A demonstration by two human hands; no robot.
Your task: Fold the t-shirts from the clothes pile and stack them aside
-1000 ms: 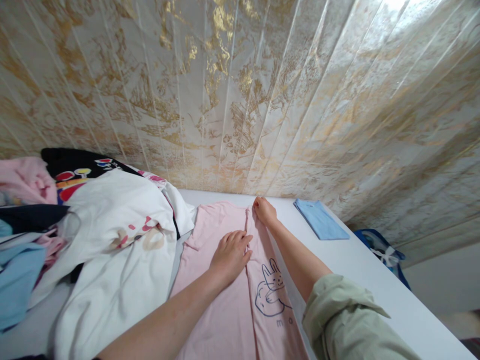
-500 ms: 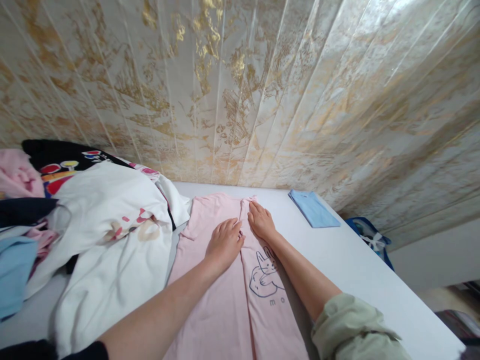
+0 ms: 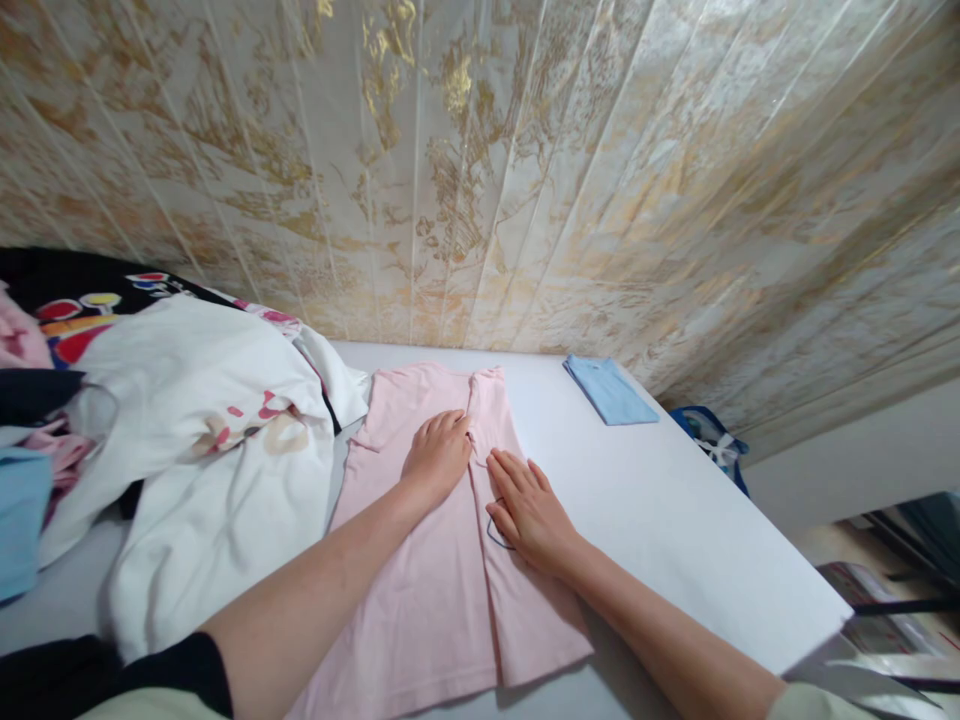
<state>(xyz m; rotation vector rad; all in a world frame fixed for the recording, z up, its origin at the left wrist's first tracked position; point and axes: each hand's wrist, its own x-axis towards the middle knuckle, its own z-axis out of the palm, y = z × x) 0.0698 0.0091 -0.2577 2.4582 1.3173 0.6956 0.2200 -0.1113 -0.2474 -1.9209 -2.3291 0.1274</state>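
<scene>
A pink T-shirt [image 3: 442, 560] lies flat on the white table [image 3: 675, 510], its right side folded over toward the middle. My left hand [image 3: 436, 455] rests palm down on the shirt near the fold's edge, fingers stretched out. Just to its right, my right hand [image 3: 529, 508] presses flat on the folded strip, covering most of a dark line drawing printed there. Neither hand holds anything.
A heap of loose clothes [image 3: 187, 430], white, pink, black and blue, fills the table's left side. A folded light blue garment [image 3: 609, 390] lies at the back right near the gold-patterned wall. A blue bag [image 3: 712, 445] sits beyond the table's right edge.
My right hand slid from the shirt's collar end back toward me along the folded strip and now covers the drawing. My left hand stayed put. The camera view shifted.
</scene>
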